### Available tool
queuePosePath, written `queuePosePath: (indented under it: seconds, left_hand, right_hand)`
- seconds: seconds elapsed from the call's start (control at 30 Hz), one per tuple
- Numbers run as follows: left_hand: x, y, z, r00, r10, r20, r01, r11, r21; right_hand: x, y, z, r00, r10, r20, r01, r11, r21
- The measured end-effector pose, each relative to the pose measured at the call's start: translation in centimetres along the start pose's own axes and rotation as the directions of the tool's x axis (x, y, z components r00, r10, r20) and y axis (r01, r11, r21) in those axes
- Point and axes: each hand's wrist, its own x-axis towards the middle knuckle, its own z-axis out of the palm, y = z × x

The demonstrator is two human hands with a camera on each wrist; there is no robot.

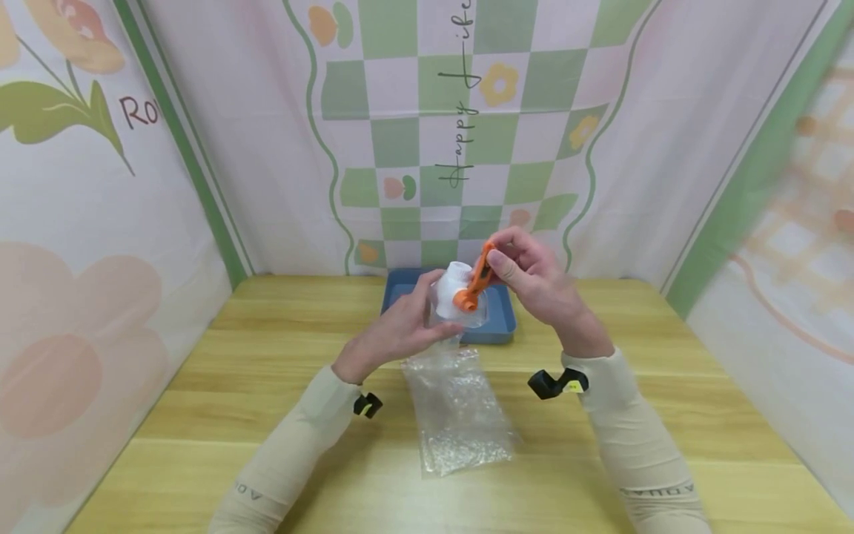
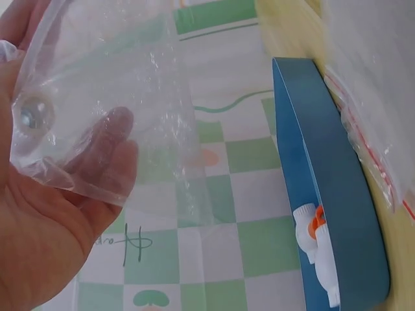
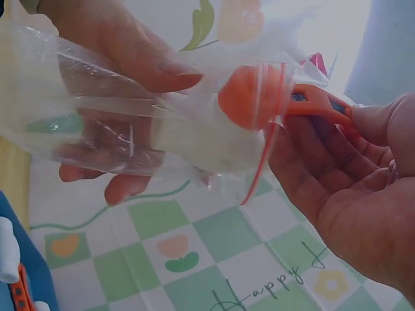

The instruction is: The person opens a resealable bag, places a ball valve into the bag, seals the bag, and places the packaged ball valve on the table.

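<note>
The left hand [image 1: 400, 324] holds a clear bag [image 2: 159, 84] between thumb and fingers. Close by, the right hand [image 1: 539, 285] pinches the orange handle [image 1: 482, 276] of a white tap [image 1: 451, 288]. The tap is up in the air by the blue tray [image 1: 495, 337], in the bag, with its handle poking out. More taps [image 2: 324, 262] sit in the tray. Other bags [image 1: 459, 415] lie on the table [image 1: 267, 348].

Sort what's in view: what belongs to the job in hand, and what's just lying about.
Job, apparently:
white fitting with orange handle, in the right hand
clear bag partly around it, in the left hand
likely the blue tray, its white parts, and the loose bags nearby

Just around:
patterned cloth
wooden table
black wrist devices
</note>
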Motion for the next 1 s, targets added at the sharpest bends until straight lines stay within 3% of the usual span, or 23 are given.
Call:
queuePosePath:
  seconds: [0.23, 0.4, 0.6, 0.77, 1.0]
  left_hand:
    - [0.2, 0.4, 0.2, 1.0, 0.0, 0.0, 0.0, 0.994, -0.105]
    - [0.0, 0.8, -0.2, 0.999, 0.001, 0.041, 0.006, 0.985, -0.174]
    - [-0.2, 1.1, -0.7, 0.994, 0.057, 0.092, -0.015, 0.916, -0.401]
    - [0.0, 1.5, -0.5, 0.996, 0.061, 0.058, -0.037, 0.937, -0.348]
    - [0.1, 1.8, -0.2, 0.998, 0.039, 0.057, -0.017, 0.937, -0.349]
  right_hand:
    - [-0.1, 0.3, 0.4, 0.999, -0.009, 0.033, 0.009, 1.0, -0.008]
    - [-0.2, 0.3, 0.4, 0.999, 0.006, 0.034, -0.005, 1.0, -0.03]
    - [-0.4, 0.4, -0.1, 0.998, -0.031, 0.05, 0.032, 0.999, -0.017]
    - [-0.4, 0.2, -0.4, 0.992, -0.083, 0.091, 0.087, 0.995, -0.039]
    - [-0.6, -0.7, -0.7, 0.986, -0.084, 0.145, 0.098, 0.991, -0.094]
